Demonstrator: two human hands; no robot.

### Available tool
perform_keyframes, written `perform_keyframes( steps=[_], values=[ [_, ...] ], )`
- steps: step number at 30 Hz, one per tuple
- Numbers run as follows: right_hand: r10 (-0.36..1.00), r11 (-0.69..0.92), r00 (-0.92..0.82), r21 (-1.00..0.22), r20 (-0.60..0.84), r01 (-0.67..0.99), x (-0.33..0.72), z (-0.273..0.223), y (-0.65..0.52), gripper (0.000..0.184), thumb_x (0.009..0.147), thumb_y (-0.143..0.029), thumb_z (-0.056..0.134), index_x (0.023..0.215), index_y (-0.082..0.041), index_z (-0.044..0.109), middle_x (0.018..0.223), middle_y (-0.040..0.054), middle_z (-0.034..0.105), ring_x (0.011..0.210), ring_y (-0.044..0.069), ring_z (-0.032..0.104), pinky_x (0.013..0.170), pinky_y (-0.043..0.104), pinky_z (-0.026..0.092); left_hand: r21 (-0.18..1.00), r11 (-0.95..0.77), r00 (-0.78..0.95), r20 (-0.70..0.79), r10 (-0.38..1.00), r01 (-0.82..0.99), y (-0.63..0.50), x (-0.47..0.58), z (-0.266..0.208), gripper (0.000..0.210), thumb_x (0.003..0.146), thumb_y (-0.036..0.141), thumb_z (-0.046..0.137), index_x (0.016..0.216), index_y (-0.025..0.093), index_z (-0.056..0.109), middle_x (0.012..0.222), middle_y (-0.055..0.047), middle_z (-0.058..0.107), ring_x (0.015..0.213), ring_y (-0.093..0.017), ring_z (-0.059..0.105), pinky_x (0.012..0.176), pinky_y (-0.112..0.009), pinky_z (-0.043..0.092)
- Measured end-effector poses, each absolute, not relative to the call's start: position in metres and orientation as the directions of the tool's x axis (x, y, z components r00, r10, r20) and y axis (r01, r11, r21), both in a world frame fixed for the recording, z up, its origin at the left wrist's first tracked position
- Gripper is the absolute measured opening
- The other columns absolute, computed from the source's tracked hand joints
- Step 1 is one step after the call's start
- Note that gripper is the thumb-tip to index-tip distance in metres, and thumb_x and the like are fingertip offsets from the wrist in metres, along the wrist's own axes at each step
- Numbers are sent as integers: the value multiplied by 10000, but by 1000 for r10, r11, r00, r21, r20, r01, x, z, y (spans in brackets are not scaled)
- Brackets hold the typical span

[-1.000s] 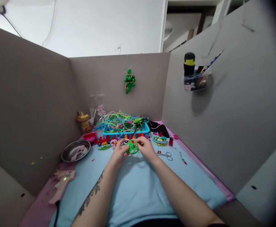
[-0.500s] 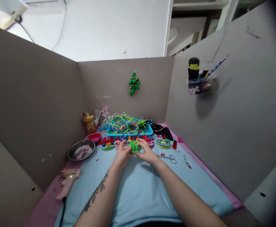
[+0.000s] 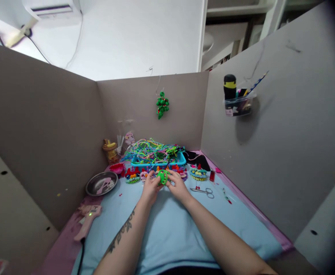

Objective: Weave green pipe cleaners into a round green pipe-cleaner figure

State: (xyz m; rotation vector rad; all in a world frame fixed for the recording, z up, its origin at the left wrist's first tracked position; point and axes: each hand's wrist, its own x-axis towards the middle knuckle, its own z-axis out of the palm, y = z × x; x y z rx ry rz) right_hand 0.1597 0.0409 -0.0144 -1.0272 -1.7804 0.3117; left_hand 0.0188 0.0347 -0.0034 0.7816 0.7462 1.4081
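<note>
A bright green looped piece, apparently of pipe cleaner, is held up between both hands over the middle of the table. My left hand grips its left side with thumb and fingers. From the right, my right hand pinches the other edge. Just behind the hands stands a blue tray heaped with many-coloured pipe cleaners. Along its front lie several small colourful craft pieces, among them a yellow and blue one; my hands partly hide this row.
Scissors lie right of my right hand. At the left are a metal bowl and a pink glue gun with a black cord. Grey panels enclose the table on three sides. A clear holder hangs on the right panel, a green ornament at the back.
The green piece has turned slightly and shows more of its round, looped face. Both hands keep hold of it in nearly the same place. My view has tilted up a little.
</note>
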Motion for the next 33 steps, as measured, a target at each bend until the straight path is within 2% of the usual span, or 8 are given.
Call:
perform_keyframes(
  steps=[6, 12, 18, 21, 24, 27, 30, 33],
  values=[
    [694, 650, -58, -589, 718, 480, 154, -15, 36, 355, 703, -140, 558, 1055, -190, 563, 1149, 111, 503, 1109, 247, 456, 949, 425, 376, 809, -1, 25, 20, 999, -587, 35, 19, -4, 650, 606, 232, 761, 1150, 190, 409, 777, -26, 645, 690, -145, 623, 705, -312, 485],
    [605, 710, -103, -476, 790, 520, 153, -11, 29, 217, 756, -138, 496, 943, -209, 578, 1147, 103, 470, 1082, 245, 450, 941, 424, 367, 802, 2, 27, 17, 999, -597, 33, 21, -2, 601, 604, 218, 758, 1103, 195, 425, 752, -12, 640, 667, -137, 615, 691, -303, 478],
    [620, 709, -68, -521, 782, 476, 151, -9, 29, 140, 766, -141, 494, 831, -206, 599, 1104, 91, 492, 1051, 240, 456, 925, 421, 364, 791, -3, 22, 21, 1000, -611, 33, 22, -3, 554, 613, 199, 749, 1076, 190, 446, 768, -22, 642, 680, -141, 620, 690, -306, 489],
    [679, 697, -46, -624, 732, 354, 150, -5, 26, 62, 771, -181, 530, 745, -205, 581, 997, 72, 523, 1011, 223, 484, 908, 398, 370, 771, -16, -37, -10, 999, -637, 39, 17, -4, 477, 643, 179, 721, 1045, 197, 465, 794, -23, 642, 696, -140, 625, 710, -315, 497],
    [755, 655, -117, -752, 646, 72, 152, 0, 25, 86, 773, -244, 559, 703, -204, 530, 928, 57, 566, 993, 206, 516, 868, 356, 399, 731, -22, -83, -47, 995, -682, 45, 9, -4, 383, 672, 141, 686, 994, 206, 489, 820, -12, 641, 700, -136, 631, 726, -325, 505],
    [805, 493, -259, -845, 533, -207, 155, 2, 26, 148, 781, -318, 571, 722, -211, 489, 914, 47, 624, 921, 186, 566, 830, 339, 419, 695, -28, -111, -75, 991, -718, 50, 3, -3, 312, 700, 106, 644, 953, 212, 496, 784, 8, 637, 673, -129, 633, 706, -316, 514],
    [835, 377, -290, -871, 467, -317, 160, 3, 28, 183, 764, -366, 601, 754, -212, 503, 822, 25, 647, 791, 163, 589, 790, 321, 431, 677, -14, -111, -100, 989, -736, 52, 0, -3, 283, 718, 95, 620, 945, 210, 496, 761, 11, 637, 652, -121, 632, 689, -302, 519],
    [856, 372, -241, -869, 458, -326, 164, 4, 30, 199, 734, -373, 636, 736, -206, 528, 757, 12, 639, 753, 158, 584, 784, 306, 428, 692, -6, -91, -87, 992, -722, 52, -1, -2, 296, 707, 106, 639, 951, 209, 505, 778, 10, 639, 660, -115, 630, 684, -290, 519]
  ],
)
